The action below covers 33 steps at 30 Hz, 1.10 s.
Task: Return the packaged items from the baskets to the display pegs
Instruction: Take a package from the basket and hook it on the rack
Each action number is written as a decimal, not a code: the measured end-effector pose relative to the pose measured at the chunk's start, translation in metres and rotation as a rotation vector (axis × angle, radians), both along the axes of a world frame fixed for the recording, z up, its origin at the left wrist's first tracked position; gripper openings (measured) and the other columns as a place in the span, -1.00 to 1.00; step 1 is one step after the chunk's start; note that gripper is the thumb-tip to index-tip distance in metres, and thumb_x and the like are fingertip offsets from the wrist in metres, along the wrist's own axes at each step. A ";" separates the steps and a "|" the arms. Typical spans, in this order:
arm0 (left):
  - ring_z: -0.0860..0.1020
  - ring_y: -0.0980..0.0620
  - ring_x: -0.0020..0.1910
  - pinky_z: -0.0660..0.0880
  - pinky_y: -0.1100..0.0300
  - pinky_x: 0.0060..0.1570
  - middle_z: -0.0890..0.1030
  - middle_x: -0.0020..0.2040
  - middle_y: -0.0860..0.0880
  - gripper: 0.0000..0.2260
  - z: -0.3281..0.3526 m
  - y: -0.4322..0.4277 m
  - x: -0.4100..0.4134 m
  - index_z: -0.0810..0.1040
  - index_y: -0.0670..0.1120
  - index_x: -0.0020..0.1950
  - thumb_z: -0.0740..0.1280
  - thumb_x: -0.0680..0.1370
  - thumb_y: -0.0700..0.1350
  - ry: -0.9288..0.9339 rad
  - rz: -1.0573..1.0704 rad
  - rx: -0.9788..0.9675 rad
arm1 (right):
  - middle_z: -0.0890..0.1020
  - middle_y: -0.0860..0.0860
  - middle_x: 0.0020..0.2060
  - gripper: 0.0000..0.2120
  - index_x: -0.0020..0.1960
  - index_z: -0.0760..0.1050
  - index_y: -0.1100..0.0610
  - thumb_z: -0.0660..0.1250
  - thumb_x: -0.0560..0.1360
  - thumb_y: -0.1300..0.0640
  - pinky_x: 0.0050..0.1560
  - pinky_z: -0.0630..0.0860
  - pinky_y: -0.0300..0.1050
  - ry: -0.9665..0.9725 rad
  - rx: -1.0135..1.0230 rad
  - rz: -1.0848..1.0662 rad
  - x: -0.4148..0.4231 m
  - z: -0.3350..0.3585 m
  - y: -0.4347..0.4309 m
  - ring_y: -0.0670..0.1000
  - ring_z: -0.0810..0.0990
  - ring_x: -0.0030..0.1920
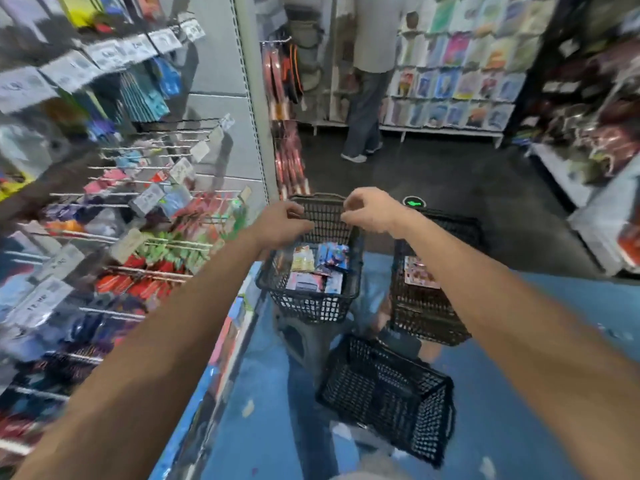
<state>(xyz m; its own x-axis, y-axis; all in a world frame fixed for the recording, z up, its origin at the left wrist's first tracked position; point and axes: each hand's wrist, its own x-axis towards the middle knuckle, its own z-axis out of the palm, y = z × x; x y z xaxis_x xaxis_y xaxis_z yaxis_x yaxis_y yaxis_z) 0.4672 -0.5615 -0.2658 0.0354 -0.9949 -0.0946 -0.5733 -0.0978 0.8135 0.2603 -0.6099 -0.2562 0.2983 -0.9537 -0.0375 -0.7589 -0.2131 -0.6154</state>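
The packaged items [313,268] lie in the basket [304,306], with the display pegs [156,202] to the left of it. The step in hand seems to be picking: next, reach down and pinch one package. The left hand [284,221] and right hand [367,209] hover over the basket's far rim with fingers curled narrow. Blur hides whether they hold anything.

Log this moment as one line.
left hand: fingers curled, hold unclear | right hand: same | left basket: several packaged items | right basket: one package | display pegs: on left
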 end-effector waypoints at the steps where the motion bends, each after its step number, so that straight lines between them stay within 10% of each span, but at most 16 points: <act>1: 0.52 0.09 -0.15 0.43 0.29 -0.27 0.63 0.07 -0.08 -0.71 -0.005 -0.006 -0.017 0.60 -0.15 0.22 0.48 0.53 -0.12 0.008 -0.034 0.002 | 0.66 0.13 0.04 -0.74 0.11 0.60 0.24 0.45 0.51 0.10 -0.03 0.51 -0.05 -0.003 0.002 -0.044 -0.018 -0.004 0.003 0.10 0.60 0.00; 7: 0.48 0.16 -0.26 0.38 0.36 -0.38 0.57 -0.07 -0.02 -0.69 -0.042 -0.039 -0.118 0.59 -0.25 0.19 0.48 0.52 -0.14 0.018 -0.255 0.083 | 0.67 0.09 0.02 -0.76 0.11 0.63 0.24 0.44 0.50 0.14 0.05 0.51 -0.07 0.014 0.065 -0.285 -0.128 -0.042 0.029 0.04 0.60 0.01; 12: 0.49 0.05 -0.16 0.39 0.28 -0.31 0.54 -0.06 -0.03 -0.75 -0.079 -0.061 -0.210 0.54 -0.11 0.14 0.49 0.52 -0.13 -0.005 -0.431 0.169 | 0.61 0.06 -0.13 -0.80 0.06 0.59 0.21 0.45 0.49 0.14 -0.28 0.43 -0.14 -0.031 0.178 -0.518 -0.220 -0.086 0.041 0.04 0.55 -0.13; 21: 0.47 -0.12 0.33 0.44 0.03 0.28 0.48 0.38 -0.11 -0.47 -0.173 -0.146 -0.326 0.37 -0.18 0.48 0.42 0.58 -0.04 0.043 -0.366 0.474 | 0.52 0.08 0.00 -0.72 0.13 0.43 0.14 0.44 0.50 0.13 0.02 0.47 0.02 0.093 0.415 -0.469 -0.322 -0.181 -0.056 0.10 0.52 0.03; 25: 0.43 0.02 -0.32 0.38 0.13 -0.31 0.47 -0.22 -0.05 -0.77 -0.225 -0.196 -0.369 0.49 -0.15 0.12 0.40 0.58 -0.05 0.125 -0.161 0.608 | 0.52 0.02 -0.11 -0.74 0.14 0.42 0.15 0.41 0.50 0.21 -0.30 0.35 -0.14 0.137 0.492 -0.313 -0.343 -0.228 -0.132 0.08 0.52 -0.04; 28: 0.31 0.01 -0.45 0.23 0.23 -0.46 0.38 -0.35 -0.04 -0.76 -0.276 -0.237 -0.409 0.54 -0.19 -0.01 0.42 0.55 -0.02 0.156 0.006 0.690 | 0.52 0.07 0.06 -0.61 0.27 0.42 0.20 0.42 0.50 0.13 -0.12 0.36 -0.15 0.204 0.541 -0.243 -0.366 -0.274 -0.191 0.12 0.53 0.13; 31: 0.67 -0.14 -0.06 0.56 0.13 -0.25 0.69 -0.01 -0.12 -0.58 -0.341 -0.271 -0.447 0.61 -0.16 0.18 0.53 0.45 0.05 0.246 0.126 0.742 | 0.50 0.19 0.25 -0.48 0.35 0.38 0.25 0.40 0.47 0.07 -0.05 0.38 -0.06 0.324 0.579 -0.199 -0.387 -0.335 -0.241 0.22 0.51 0.24; 33: 0.58 -0.21 0.27 0.60 0.00 -0.01 0.59 0.31 -0.23 -0.33 -0.371 -0.286 -0.458 0.55 -0.22 0.32 0.57 0.31 0.09 0.287 0.227 0.785 | 0.46 0.21 0.33 -0.42 0.38 0.35 0.22 0.41 0.43 0.07 0.02 0.44 -0.03 0.350 0.584 -0.199 -0.393 -0.371 -0.267 0.24 0.48 0.28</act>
